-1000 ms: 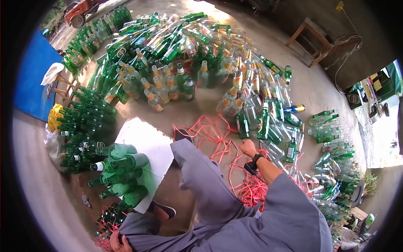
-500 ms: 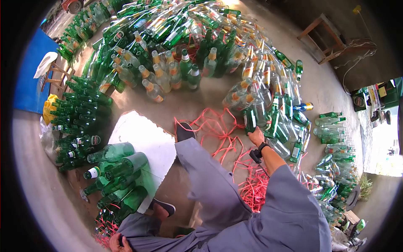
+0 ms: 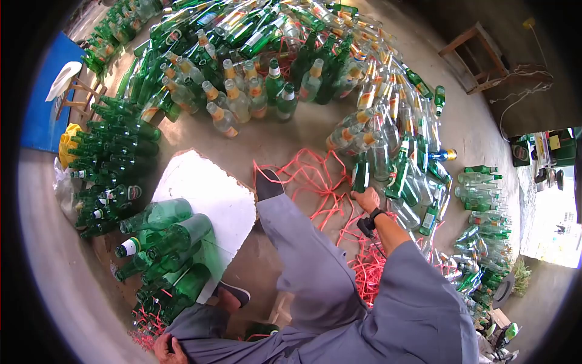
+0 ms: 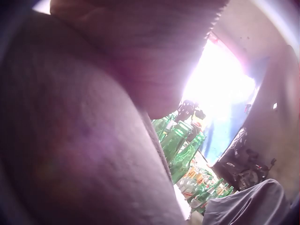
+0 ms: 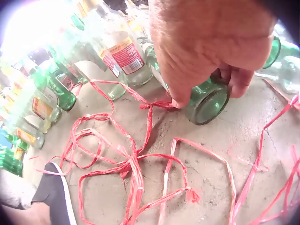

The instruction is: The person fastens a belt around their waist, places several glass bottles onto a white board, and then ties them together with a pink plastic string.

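Observation:
In the head view my right hand (image 3: 366, 199) grips the lower end of a green bottle (image 3: 361, 174) at the near edge of the heap. The right wrist view has thumb and fingers of the hand (image 5: 213, 47) curled round the bottle's base (image 5: 211, 104), beside red twine (image 5: 133, 159) on the floor. My left hand (image 3: 169, 350) rests at the trouser leg near the bottom left, its fingers loosely bent with nothing visible in them. Several green bottles (image 3: 179, 235) lie stacked on a white board (image 3: 203, 182) near that knee.
A large heap of bottles (image 3: 242, 30) spreads across the top. Standing green bottles (image 3: 121, 155) fill the left; more bottles (image 3: 479, 194) line the right wall. Tangled red twine (image 3: 368, 276) lies beside my right leg. A wooden frame (image 3: 476, 57) leans at the upper right.
My right hand, bare and lower a second ago, has reached up to the heap and taken hold of a green bottle. The left hand stays at the leg. The head view has shifted slightly.

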Demonstrator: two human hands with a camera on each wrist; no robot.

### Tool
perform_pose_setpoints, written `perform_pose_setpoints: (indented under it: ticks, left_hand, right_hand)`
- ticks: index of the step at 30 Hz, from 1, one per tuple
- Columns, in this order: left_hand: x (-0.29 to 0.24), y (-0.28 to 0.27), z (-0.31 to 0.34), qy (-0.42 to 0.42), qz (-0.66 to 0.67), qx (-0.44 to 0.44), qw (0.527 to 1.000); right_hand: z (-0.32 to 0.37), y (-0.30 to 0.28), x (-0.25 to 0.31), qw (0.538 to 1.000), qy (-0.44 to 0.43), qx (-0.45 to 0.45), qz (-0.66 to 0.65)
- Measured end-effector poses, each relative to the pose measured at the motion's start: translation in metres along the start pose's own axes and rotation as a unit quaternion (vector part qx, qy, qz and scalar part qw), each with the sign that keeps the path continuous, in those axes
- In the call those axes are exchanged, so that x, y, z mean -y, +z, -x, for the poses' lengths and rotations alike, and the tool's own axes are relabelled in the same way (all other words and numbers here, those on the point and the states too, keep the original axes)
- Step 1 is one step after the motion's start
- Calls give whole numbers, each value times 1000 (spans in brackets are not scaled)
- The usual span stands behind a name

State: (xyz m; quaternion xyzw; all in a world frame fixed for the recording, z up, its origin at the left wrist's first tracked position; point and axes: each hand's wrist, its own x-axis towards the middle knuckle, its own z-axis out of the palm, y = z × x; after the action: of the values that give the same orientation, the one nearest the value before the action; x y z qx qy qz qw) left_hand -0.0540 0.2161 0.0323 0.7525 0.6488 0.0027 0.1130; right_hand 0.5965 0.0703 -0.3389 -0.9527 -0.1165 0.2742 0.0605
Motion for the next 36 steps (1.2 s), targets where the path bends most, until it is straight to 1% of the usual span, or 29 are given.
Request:
perform_pose_setpoints:
  ticks: [3, 5, 6, 7, 9, 10, 12, 13, 15, 16, 17, 19, 20, 21, 22, 23, 24, 26, 27, 29, 30, 32, 33, 34, 35, 36]
  left_hand:
    - [1, 0, 0, 7, -18, 2, 1000]
    - [0, 0, 0, 11, -12, 1, 1000]
    - [3, 1, 1, 11, -13, 0, 1000]
    - [7, 3, 2, -4, 1, 2, 1000]
    - [8, 4, 3, -18, 14, 3, 1000]
    - [5, 3, 3, -23, 8, 4, 1000]
    - [4, 3, 3, -30, 0, 6, 1000]
    - [5, 3, 3, -25, -3, 4, 1000]
    - [5, 3, 2, -20, -6, 3, 1000]
    - [3, 3, 1, -12, -15, 2, 1000]
    - [2, 2, 0, -4, -24, 1, 1000]
    - [-2, 2, -1, -5, -19, 4, 1000]
    - [-3, 2, -2, -7, -15, 5, 1000]
    - [-4, 3, -2, -5, -15, 6, 1000]
    - [-4, 3, -1, -11, -15, 4, 1000]
    - [-5, 3, -1, -16, -16, 2, 1000]
    - [-5, 3, -1, -16, -16, 2, 1000]
    - [-6, 2, -1, -17, -9, -1, 1000]
    - [-4, 3, 0, -19, -9, -2, 1000]
    - [1, 6, 3, -35, 14, -8, 999]
    - [1, 6, 2, -35, 13, -8, 999]
    - [-3, 4, 1, -5, -13, -16, 1000]
    - [-6, 2, 1, -11, -16, -19, 1000]
    - [-10, 1, -1, -4, -37, -20, 999]
    - [-11, 1, 0, 4, -57, -21, 998]
    - [-9, 3, 1, -7, -42, -29, 999]
  right_hand:
    - [19, 9, -6, 1000, 4, 24, -13]
    - [32, 15, -11, 995, -5, 91, -39]
    - [41, 20, -13, 995, -10, 92, -32]
    - [51, 27, -18, 995, -10, 93, -33]
    - [70, 38, -26, 987, -43, 151, -38]
    - [77, 41, -31, 987, -43, 151, -38]
    - [84, 47, -39, 957, -66, 271, -86]
    - [84, 51, -41, 956, -65, 272, -85]
    - [82, 57, -42, 954, -78, 228, -180]
    - [79, 53, -33, 969, -67, 175, -160]
    - [74, 48, -23, 969, -66, 175, -160]
    - [61, 36, 2, 983, -63, 121, -124]
    - [56, 33, 13, 983, -61, 119, -124]
    - [51, 32, 22, 987, -70, 90, -109]
    - [45, 34, 24, 991, -78, 62, -95]
    - [40, 36, 26, 991, -77, 62, -95]
    - [28, 48, 23, 992, -67, 45, -94]
    - [18, 53, 25, 993, -53, 19, -99]
    - [14, 54, 26, 993, -55, 20, -100]
    - [6, 54, 26, 991, -26, 56, -117]
    - [-1, 59, 24, 992, -23, 52, -109]
    - [9, 37, 38, 993, -29, 71, -92]
    - [10, 34, 41, 993, -34, 89, -75]
    - [13, 32, 41, 994, -54, 70, -60]
    - [17, 29, 41, 994, -58, 72, -58]
    - [16, 30, 36, 995, -66, 58, -53]
